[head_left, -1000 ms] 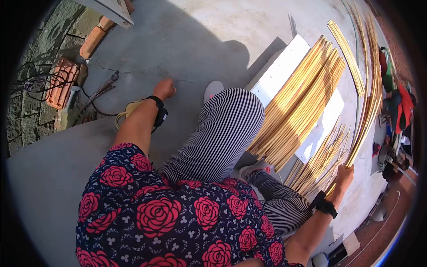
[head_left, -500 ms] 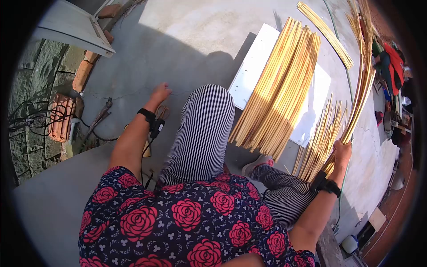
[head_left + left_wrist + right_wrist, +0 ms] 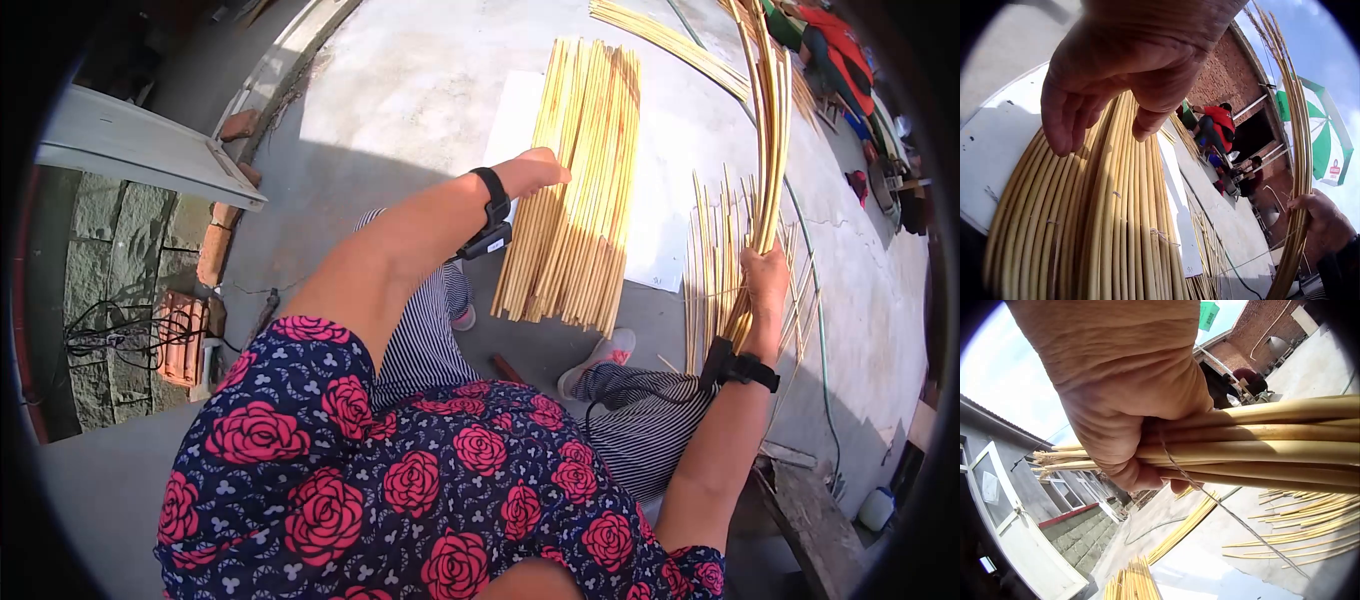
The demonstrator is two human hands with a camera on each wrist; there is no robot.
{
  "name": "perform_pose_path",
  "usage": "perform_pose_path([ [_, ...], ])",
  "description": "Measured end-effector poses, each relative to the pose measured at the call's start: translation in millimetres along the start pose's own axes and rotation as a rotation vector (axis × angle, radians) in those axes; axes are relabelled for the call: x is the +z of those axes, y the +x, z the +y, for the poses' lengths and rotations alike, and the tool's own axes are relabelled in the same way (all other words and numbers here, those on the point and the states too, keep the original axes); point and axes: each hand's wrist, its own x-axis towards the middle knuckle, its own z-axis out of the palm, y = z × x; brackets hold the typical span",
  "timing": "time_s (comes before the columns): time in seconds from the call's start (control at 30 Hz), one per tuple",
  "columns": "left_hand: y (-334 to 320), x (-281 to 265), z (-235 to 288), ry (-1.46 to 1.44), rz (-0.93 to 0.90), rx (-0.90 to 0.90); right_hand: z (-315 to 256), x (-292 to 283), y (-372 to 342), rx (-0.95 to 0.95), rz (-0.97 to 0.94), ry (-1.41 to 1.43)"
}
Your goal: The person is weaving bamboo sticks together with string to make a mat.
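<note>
My right hand (image 3: pixel 765 280) grips a bundle of long dry stalks (image 3: pixel 770 130) with feathery tips, held upright at my right. In the right wrist view the fingers wrap round the stalks, and a thin twisted string (image 3: pixel 1235 512) trails down from them. My left hand (image 3: pixel 535 172) is over a row of straight yellow stalks (image 3: pixel 575 250), tied side by side with thread. Seen from the left wrist, its thumb (image 3: pixel 1144 122) and fingers stand apart, bent downward close over the stalks, with nothing between them. The row lies on a white board (image 3: pixel 665 180).
Loose thin stalks (image 3: pixel 705 270) lie to the right of the board, with another bunch (image 3: pixel 670 40) beyond it. A green hose (image 3: pixel 815 300) runs along the ground on the right. Roof tiles (image 3: pixel 182 335) and cables are at left; a person in red (image 3: pixel 1217 122) sits farther off.
My left hand has swung right and forward from over the bare ground to above the stalk row. The right hand keeps its grip on the bundle. The head view has turned right.
</note>
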Motion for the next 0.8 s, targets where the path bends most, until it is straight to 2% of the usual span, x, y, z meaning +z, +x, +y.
perform_pose_path([
  [0.03,11,21,-10,-0.038,0.014,-0.061,-8,-7,-7,0.005,-0.001,0.011],
  [0.07,4,36,-17,-0.016,0.076,-0.040,-18,-12,-13,0.016,-0.011,0.015],
  [0.13,-11,56,-21,-0.155,0.185,0.075,-19,-17,-17,0.034,-0.007,0.024],
  [0.23,-12,60,-1,0.107,0.383,0.169,-14,-19,-15,0.037,-0.042,0.016],
  [0.27,-22,52,18,0.140,0.298,0.150,-20,-22,-22,0.062,-0.033,0.047],
  [0.33,-37,48,58,0.233,0.274,0.155,-20,-22,-19,0.078,-0.067,0.033],
  [0.37,-41,47,77,0.243,0.177,0.110,-19,-20,-20,0.046,-0.029,0.077],
  [0.43,-41,56,90,0.303,0.127,0.151,-17,-14,-17,0.071,-0.106,0.042],
  [0.47,-39,62,95,0.336,0.102,0.175,-13,-7,-13,0.086,-0.140,0.026],
  [0.57,-7,86,90,0.097,-0.105,0.410,-9,10,-11,0.129,-0.218,0.084],
  [0.6,-6,84,87,0.064,-0.181,0.435,-13,9,-10,0.146,-0.228,0.087],
  [0.67,18,93,44,0.343,0.127,0.359,-17,9,-12,0.147,-0.246,0.023],
  [0.73,-5,82,16,0.505,0.385,0.137,-12,9,-14,0.141,-0.242,0.034],
  [0.8,-7,77,-20,0.435,0.514,-0.015,-5,10,-11,0.099,-0.211,0.001],
])
